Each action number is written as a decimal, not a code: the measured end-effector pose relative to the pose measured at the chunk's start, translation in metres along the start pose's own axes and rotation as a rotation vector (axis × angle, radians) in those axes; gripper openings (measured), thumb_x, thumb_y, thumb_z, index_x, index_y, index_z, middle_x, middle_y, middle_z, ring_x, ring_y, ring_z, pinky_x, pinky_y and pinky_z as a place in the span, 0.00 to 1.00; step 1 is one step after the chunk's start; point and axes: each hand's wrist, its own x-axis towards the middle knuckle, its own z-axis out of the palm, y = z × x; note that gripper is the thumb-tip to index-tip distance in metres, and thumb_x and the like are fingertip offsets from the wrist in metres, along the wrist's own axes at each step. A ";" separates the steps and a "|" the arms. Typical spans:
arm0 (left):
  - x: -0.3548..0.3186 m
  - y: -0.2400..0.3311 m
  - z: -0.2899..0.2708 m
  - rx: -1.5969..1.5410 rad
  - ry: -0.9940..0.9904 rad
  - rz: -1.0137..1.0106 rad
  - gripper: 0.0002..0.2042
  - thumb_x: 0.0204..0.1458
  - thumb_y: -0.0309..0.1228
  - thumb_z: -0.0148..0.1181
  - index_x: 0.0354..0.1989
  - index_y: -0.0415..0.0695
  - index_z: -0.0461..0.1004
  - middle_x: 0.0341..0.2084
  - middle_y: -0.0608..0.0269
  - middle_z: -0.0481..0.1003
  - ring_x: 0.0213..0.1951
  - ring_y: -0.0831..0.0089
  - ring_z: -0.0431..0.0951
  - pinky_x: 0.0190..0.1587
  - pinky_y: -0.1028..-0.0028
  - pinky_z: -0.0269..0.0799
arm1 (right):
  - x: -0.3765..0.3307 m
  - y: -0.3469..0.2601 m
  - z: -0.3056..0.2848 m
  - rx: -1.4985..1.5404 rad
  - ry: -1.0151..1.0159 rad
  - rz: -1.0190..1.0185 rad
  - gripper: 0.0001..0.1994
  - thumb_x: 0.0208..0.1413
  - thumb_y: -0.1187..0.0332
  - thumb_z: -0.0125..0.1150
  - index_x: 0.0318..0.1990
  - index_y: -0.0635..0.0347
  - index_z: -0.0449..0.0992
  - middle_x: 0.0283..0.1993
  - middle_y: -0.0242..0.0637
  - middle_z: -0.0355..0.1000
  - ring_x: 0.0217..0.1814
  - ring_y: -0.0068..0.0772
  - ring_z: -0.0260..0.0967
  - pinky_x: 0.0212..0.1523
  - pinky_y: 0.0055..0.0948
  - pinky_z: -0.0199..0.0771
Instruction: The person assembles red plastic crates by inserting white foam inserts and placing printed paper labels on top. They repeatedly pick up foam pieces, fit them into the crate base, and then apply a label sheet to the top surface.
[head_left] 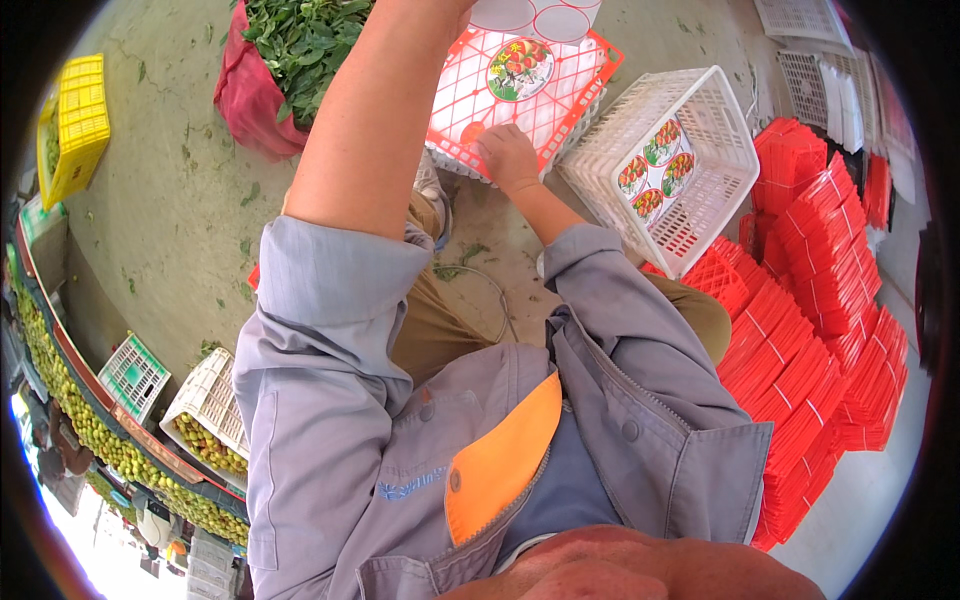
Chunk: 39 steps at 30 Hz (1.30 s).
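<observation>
A flat red lattice lid [590,85] lies over white material on a white crate in front of me. A round fruit-picture label [520,69] sits on its far part. My right hand [507,157] rests on the lid's near edge, fingers spread on it beside a round orange spot [473,132]. My left forearm [385,110] reaches up past the frame's top edge, so the left hand is out of sight. By the wrist, a pale sheet [560,22] with red circle outlines hangs over the lid's far end; what holds it is hidden.
Right of the lid, a tipped white crate [735,155] holds a sheet of round labels [656,170]. Bundled red lids [790,350] are stacked at my right. A red sack of green leaves [255,90], a yellow crate [82,125] and a fruit-filled conveyor [120,450] lie left.
</observation>
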 end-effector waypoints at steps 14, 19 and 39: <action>-0.009 0.008 0.004 0.072 0.027 0.017 0.17 0.49 0.21 0.52 0.46 0.34 0.79 0.36 0.55 0.81 0.37 0.69 0.80 0.42 0.71 0.74 | 0.000 -0.010 -0.018 -0.067 -0.170 -0.060 0.11 0.53 0.65 0.62 0.44 0.54 0.80 0.50 0.36 0.75 0.54 0.43 0.69 0.55 0.45 0.70; -0.005 0.003 0.004 0.077 0.000 -0.039 0.17 0.50 0.22 0.55 0.49 0.34 0.79 0.38 0.53 0.81 0.40 0.67 0.81 0.44 0.70 0.74 | 0.002 -0.006 -0.036 -0.025 -0.249 0.038 0.14 0.59 0.62 0.64 0.51 0.49 0.80 0.59 0.36 0.74 0.63 0.44 0.68 0.63 0.43 0.68; -0.069 -0.033 0.098 -0.100 -0.741 -0.441 0.23 0.54 0.22 0.65 0.60 0.36 0.70 0.52 0.55 0.77 0.53 0.63 0.79 0.55 0.63 0.75 | 0.053 -0.022 -0.343 0.951 0.229 0.701 0.21 0.60 0.71 0.66 0.60 0.63 0.72 0.53 0.37 0.78 0.54 0.25 0.74 0.58 0.31 0.72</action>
